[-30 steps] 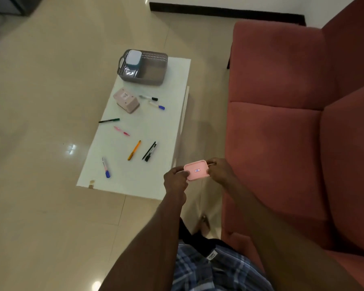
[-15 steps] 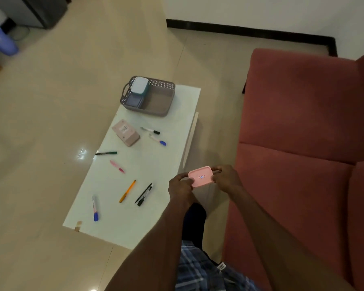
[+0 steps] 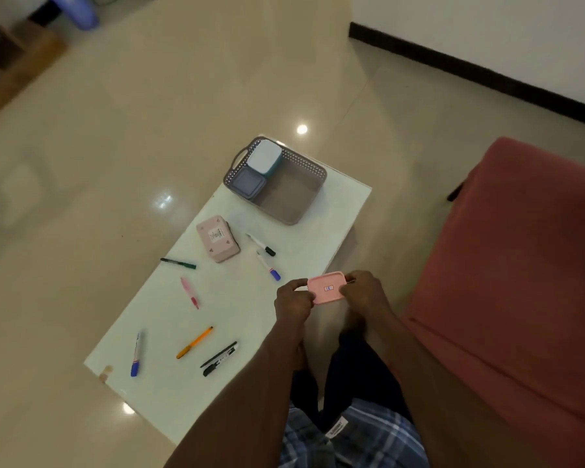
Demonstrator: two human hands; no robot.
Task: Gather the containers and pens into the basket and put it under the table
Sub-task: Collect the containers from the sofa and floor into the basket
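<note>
step: both hands holding pink lid (image 3: 328, 288) over table (image 3: 335, 211) edge | left hand (image 3: 293, 302) pinching its left end, right hand (image 3: 363, 292) its right, fingers closed | pink container (image 3: 218, 238) lying at 11 o'clock from lid | advice: aligning lid corners squarely, pressing evenly | basket (image 3: 298, 194) waiting at 12 o'clock, two containers inside

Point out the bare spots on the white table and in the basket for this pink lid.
Free: the right half of the grey perforated basket, beside the teal-sided box and blue-lidded box; the white table strip between basket and pink lid. Crowded: the pen-strewn middle around the pink rectangular container.
</note>
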